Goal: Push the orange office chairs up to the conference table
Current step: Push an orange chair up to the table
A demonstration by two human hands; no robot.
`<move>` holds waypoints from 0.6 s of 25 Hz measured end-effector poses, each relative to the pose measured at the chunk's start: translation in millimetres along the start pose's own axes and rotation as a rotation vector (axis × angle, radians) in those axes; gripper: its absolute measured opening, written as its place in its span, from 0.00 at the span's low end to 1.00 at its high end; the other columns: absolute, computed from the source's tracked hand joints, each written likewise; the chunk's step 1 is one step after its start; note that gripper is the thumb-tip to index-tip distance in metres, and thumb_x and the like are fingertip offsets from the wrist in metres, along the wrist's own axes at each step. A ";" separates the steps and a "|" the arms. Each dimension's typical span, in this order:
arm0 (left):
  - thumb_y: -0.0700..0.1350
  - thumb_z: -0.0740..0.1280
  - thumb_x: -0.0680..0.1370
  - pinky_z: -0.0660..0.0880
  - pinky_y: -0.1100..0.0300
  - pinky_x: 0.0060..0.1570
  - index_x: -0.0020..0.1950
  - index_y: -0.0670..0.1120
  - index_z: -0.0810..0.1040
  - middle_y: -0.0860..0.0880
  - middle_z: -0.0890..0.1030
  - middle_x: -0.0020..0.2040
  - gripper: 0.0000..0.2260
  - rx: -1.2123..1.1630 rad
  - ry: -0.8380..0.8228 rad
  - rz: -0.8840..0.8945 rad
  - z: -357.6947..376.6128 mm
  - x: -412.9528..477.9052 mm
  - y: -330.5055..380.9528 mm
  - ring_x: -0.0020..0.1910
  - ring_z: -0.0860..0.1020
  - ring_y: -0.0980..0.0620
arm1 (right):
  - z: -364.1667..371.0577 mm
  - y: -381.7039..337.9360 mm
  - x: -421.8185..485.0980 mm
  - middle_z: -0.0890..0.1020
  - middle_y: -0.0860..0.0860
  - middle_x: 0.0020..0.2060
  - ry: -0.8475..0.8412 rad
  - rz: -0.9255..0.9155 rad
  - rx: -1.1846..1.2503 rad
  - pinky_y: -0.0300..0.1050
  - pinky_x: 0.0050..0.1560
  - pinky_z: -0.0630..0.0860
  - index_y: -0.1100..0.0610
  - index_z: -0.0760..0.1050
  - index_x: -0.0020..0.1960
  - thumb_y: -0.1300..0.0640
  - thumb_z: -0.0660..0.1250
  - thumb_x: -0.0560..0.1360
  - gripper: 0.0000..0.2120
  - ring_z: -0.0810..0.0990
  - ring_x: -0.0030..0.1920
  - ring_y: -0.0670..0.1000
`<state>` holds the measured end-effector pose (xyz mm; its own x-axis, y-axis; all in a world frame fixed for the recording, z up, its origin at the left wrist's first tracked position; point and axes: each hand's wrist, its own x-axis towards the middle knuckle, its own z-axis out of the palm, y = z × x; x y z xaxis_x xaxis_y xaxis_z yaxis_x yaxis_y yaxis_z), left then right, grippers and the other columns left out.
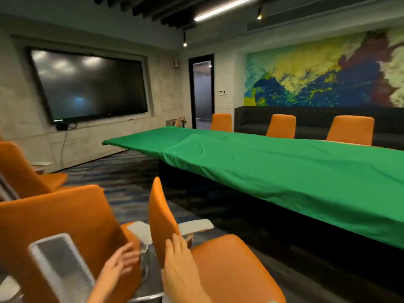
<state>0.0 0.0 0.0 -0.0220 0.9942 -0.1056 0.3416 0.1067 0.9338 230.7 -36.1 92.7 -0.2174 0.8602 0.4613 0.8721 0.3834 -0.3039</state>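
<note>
A long conference table [284,171] under a green cloth runs from the middle to the right edge. Just in front of me an orange office chair [229,259] with white armrests stands apart from the table's near side. My right hand [179,256] lies flat on the edge of its backrest, fingers together. My left hand [122,261] hovers blurred between this chair and a second orange chair [65,219] on the left, fingers apart and holding nothing. A third orange chair [24,171] stands further left. Three orange chairs [281,126] sit tucked along the table's far side.
A large dark screen [89,86] hangs on the left wall with a cable running down. A dark sofa [317,121] runs under a colourful mural on the far wall. An open doorway [202,92] is at the back. Dark patterned carpet lies between the chairs and the table.
</note>
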 end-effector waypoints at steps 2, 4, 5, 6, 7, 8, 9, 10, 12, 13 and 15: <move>0.34 0.53 0.80 0.73 0.50 0.54 0.72 0.44 0.59 0.39 0.77 0.61 0.21 0.089 0.022 0.156 -30.2 79.6 25.5 0.53 0.78 0.45 | 48.4 -15.2 27.2 0.43 0.63 0.74 0.018 -0.063 -0.133 0.54 0.75 0.45 0.66 0.39 0.72 0.62 0.52 0.80 0.28 0.41 0.74 0.62; 0.32 0.60 0.77 0.70 0.44 0.64 0.75 0.47 0.49 0.39 0.68 0.70 0.32 0.486 -0.047 0.270 -51.7 164.3 54.2 0.65 0.71 0.41 | 88.1 -25.4 70.2 0.44 0.66 0.74 0.028 0.034 -0.264 0.56 0.74 0.45 0.68 0.35 0.71 0.61 0.51 0.80 0.29 0.42 0.74 0.64; 0.33 0.66 0.74 0.67 0.44 0.67 0.76 0.47 0.42 0.40 0.60 0.75 0.40 0.695 -0.121 0.327 -55.4 202.4 66.2 0.71 0.65 0.41 | 110.2 -27.2 94.1 0.49 0.67 0.74 0.003 0.165 -0.316 0.56 0.73 0.52 0.68 0.37 0.71 0.62 0.51 0.80 0.28 0.48 0.74 0.65; 0.36 0.70 0.71 0.65 0.44 0.69 0.75 0.49 0.37 0.42 0.52 0.77 0.47 0.859 -0.188 0.424 -54.4 229.8 72.7 0.74 0.59 0.42 | 132.6 -29.0 113.3 0.60 0.66 0.71 0.025 0.254 -0.300 0.53 0.70 0.63 0.68 0.43 0.71 0.63 0.51 0.78 0.27 0.60 0.71 0.64; 0.38 0.73 0.68 0.65 0.45 0.69 0.74 0.50 0.34 0.43 0.47 0.78 0.51 1.012 -0.254 0.533 -50.8 250.2 79.0 0.75 0.55 0.42 | 143.5 -31.1 118.5 0.73 0.63 0.65 -0.117 0.324 -0.189 0.50 0.61 0.73 0.67 0.52 0.70 0.60 0.54 0.76 0.26 0.73 0.63 0.60; 0.38 0.73 0.67 0.66 0.45 0.69 0.73 0.52 0.33 0.43 0.45 0.78 0.53 1.108 -0.327 0.639 -42.8 264.9 87.7 0.76 0.53 0.43 | 141.6 -25.7 113.9 0.81 0.58 0.56 -0.256 0.343 -0.173 0.46 0.51 0.78 0.65 0.62 0.67 0.54 0.60 0.73 0.26 0.80 0.53 0.56; 0.38 0.73 0.66 0.66 0.45 0.69 0.72 0.55 0.34 0.44 0.45 0.78 0.53 1.165 -0.381 0.717 -39.6 286.1 93.3 0.76 0.51 0.43 | 144.2 -23.3 121.7 0.84 0.54 0.48 -0.232 0.360 -0.206 0.44 0.44 0.79 0.62 0.69 0.63 0.47 0.66 0.68 0.29 0.82 0.45 0.53; 0.39 0.74 0.65 0.64 0.44 0.70 0.71 0.57 0.35 0.44 0.46 0.78 0.53 1.191 -0.410 0.749 -40.0 303.3 101.2 0.77 0.49 0.43 | 146.5 -18.6 129.7 0.84 0.51 0.45 -0.168 0.337 -0.211 0.42 0.40 0.78 0.60 0.73 0.61 0.41 0.69 0.64 0.32 0.81 0.41 0.51; 0.50 0.78 0.59 0.57 0.41 0.73 0.75 0.56 0.43 0.45 0.50 0.78 0.56 1.205 -0.486 0.768 -39.4 328.3 108.0 0.77 0.47 0.43 | 144.6 -0.3 137.3 0.83 0.50 0.43 0.021 0.233 -0.309 0.40 0.38 0.77 0.59 0.75 0.59 0.36 0.67 0.66 0.32 0.80 0.40 0.49; 0.58 0.78 0.55 0.54 0.39 0.73 0.75 0.53 0.48 0.46 0.52 0.77 0.57 1.174 -0.521 0.772 -39.7 336.1 107.2 0.77 0.47 0.43 | 145.4 10.2 138.5 0.83 0.50 0.44 0.074 0.206 -0.375 0.40 0.38 0.78 0.59 0.74 0.60 0.36 0.65 0.68 0.31 0.80 0.40 0.48; 0.72 0.70 0.48 0.50 0.36 0.73 0.73 0.54 0.54 0.47 0.55 0.77 0.58 1.064 -0.547 0.785 -38.4 348.6 100.6 0.77 0.47 0.45 | 142.1 28.5 140.7 0.83 0.50 0.45 0.096 0.156 -0.411 0.40 0.40 0.78 0.59 0.72 0.61 0.36 0.61 0.72 0.30 0.81 0.41 0.48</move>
<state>-9.4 357.9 70.2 0.7740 0.6322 -0.0360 0.6302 -0.7635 0.1411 162.7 143.7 30.5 -0.0450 0.8548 0.5170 0.9972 0.0695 -0.0281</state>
